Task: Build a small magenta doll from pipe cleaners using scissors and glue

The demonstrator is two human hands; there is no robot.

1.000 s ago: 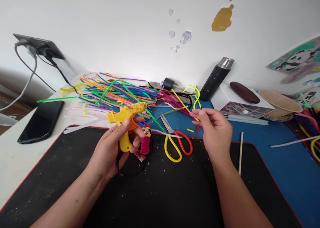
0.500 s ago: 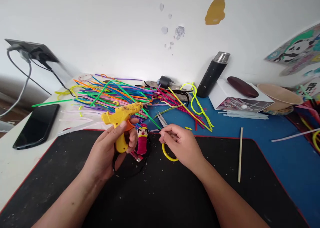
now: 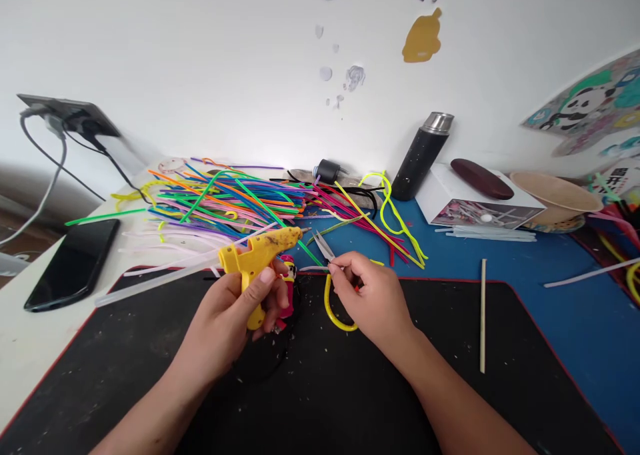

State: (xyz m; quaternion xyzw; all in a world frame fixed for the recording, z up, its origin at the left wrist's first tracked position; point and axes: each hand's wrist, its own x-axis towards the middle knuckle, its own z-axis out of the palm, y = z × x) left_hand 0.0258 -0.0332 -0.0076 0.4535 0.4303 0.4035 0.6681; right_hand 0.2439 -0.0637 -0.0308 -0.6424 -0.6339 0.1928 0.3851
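My left hand (image 3: 235, 318) is wrapped round the grip of a yellow glue gun (image 3: 260, 258), whose nozzle points right. A small red and yellow doll figure (image 3: 287, 278) shows just behind that hand's fingers. My right hand (image 3: 373, 298) pinches the end of a thin pale pipe cleaner (image 3: 314, 268) close to the gun's nozzle. It lies over the scissors (image 3: 335, 295) with yellow and red handles on the black mat (image 3: 320, 402). A big pile of coloured pipe cleaners (image 3: 225, 198) spreads behind the gun.
A black phone (image 3: 73, 263) lies at the left, with cables and a wall socket (image 3: 70, 112) behind. A black flask (image 3: 423, 155), a white box (image 3: 475, 202), a paper bowl (image 3: 557, 195) and a wooden stick (image 3: 483, 315) are at the right.
My right hand came in from the yellow pipe cleaners to the scissors and took the pale strand. The left hand shifted the glue gun right and lower, over the doll.
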